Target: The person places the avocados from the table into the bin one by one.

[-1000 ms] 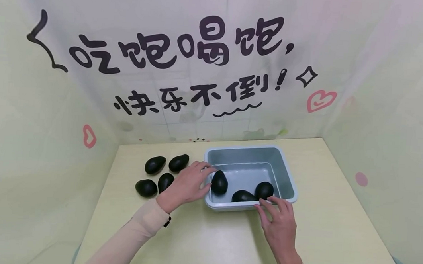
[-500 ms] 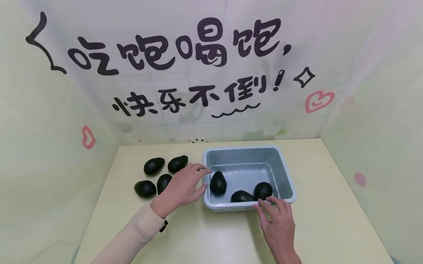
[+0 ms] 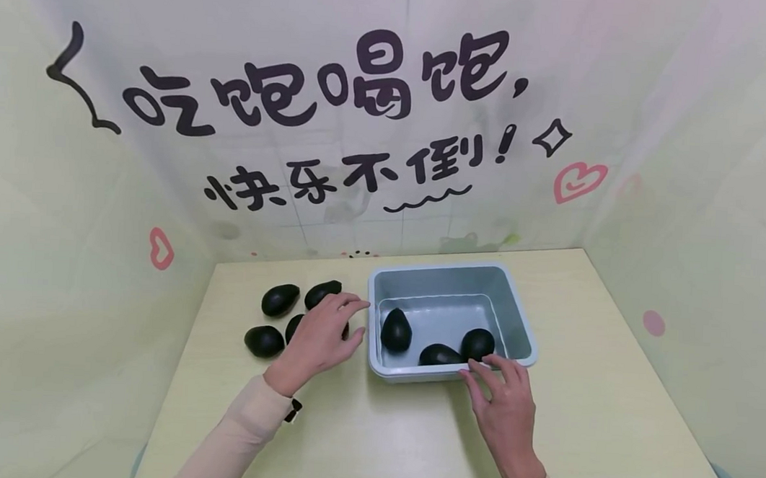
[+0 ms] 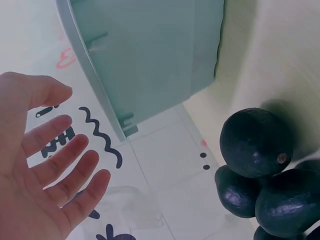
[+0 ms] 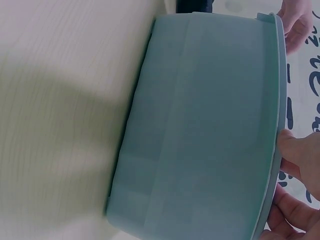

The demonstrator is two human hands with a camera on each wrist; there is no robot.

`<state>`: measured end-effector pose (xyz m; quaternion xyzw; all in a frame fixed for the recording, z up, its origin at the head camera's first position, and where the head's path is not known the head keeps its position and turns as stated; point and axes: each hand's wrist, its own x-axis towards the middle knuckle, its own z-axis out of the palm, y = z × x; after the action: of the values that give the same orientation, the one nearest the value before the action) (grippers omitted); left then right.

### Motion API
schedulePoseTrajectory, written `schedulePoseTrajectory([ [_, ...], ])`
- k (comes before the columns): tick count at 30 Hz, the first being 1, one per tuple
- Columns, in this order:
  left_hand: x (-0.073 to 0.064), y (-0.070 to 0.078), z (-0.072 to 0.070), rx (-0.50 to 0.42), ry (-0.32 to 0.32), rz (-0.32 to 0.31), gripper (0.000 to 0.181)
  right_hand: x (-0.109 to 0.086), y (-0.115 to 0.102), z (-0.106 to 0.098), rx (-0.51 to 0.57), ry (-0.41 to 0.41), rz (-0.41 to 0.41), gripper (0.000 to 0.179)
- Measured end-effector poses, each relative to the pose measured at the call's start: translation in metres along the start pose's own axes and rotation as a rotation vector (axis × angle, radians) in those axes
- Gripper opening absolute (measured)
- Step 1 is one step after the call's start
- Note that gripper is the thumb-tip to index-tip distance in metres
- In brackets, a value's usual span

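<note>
My left hand (image 3: 319, 334) is just left of the pale blue bin (image 3: 450, 374), holding nothing; the left wrist view shows its fingers spread and loosely bent. Beyond and below it, several dark avocados (image 3: 280, 300) lie on the table, some partly hidden by the hand. That wrist view has them clustered, a round avocado (image 4: 256, 142) at the top. Inside the bin are three more: one upright-looking avocado (image 3: 396, 331) by the left wall and two near the front wall. My right hand (image 3: 505, 411) pinches the bin's front rim between thumb and fingers, also visible in the right wrist view.
The bin stands on a light wooden table (image 3: 398, 442), near its back edge. A printed fabric wall (image 3: 384, 224) with black lettering rises behind, and similar walls flank both sides.
My left hand has drawn back leftward, away from the bin's left rim and the avocado beside it, toward the avocados on the table. The right hand keeps its grip on the rim.
</note>
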<state>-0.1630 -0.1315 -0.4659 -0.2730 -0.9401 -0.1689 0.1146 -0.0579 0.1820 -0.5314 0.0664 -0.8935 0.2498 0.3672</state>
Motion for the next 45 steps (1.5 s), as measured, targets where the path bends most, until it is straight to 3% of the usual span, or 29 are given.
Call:
schedulePoseTrajectory([
  [8,-0.004,-0.005,0.003,0.008,-0.030,-0.075,0.043,0.000,0.000,0.000,0.005,0.013,-0.008,0.028],
  [30,-0.014,-0.027,0.024,0.049,-0.045,-0.170,0.046,0.000,0.000,-0.002,-0.002,-0.004,0.002,0.027],
  [45,-0.017,-0.041,0.037,0.069,-0.161,-0.281,0.053,0.000,-0.002,-0.001,-0.005,-0.019,0.002,0.027],
])
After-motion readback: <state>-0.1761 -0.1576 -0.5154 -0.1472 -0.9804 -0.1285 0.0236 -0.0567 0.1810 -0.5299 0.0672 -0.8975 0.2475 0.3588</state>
